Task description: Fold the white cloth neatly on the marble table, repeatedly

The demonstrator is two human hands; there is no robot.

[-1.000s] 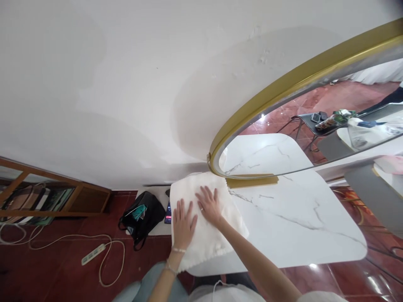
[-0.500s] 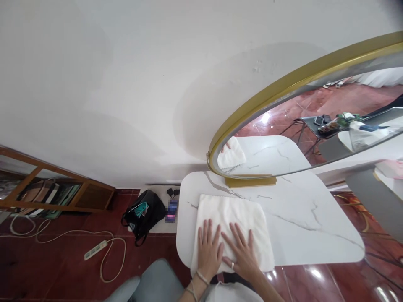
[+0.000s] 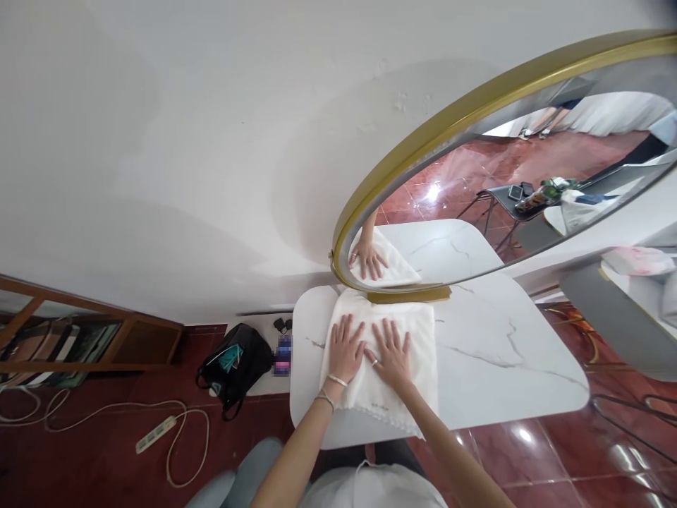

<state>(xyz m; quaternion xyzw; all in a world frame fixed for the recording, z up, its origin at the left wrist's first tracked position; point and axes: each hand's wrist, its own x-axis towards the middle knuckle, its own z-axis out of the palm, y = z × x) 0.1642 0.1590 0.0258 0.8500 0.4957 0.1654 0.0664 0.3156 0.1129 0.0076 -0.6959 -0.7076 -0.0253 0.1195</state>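
A white towel (image 3: 381, 402) lies spread on the white marble-patterned table (image 3: 508, 367), its far edge against the gold base (image 3: 410, 294) of the mirror. My left hand (image 3: 346, 351) rests palm down on the towel's left part, fingers stretched out. Close beside it, my right hand (image 3: 390, 353) is flat on the towel too, with spread fingers and a ring. The thumbs are near each other. In the round gold-framed mirror (image 3: 423, 162), a reflected hand and the towel show.
On the red tiled floor at left stand a black bag (image 3: 238, 367) and a white power strip (image 3: 156, 434) with its cable. A wooden cabinet (image 3: 142, 339) is at the far left. Another grey-edged table (image 3: 613, 310) stands at right.
Both hands have moved forward with the towel, away from my body. The towel's far edge now reaches the mirror base, and its near edge lies on the table.
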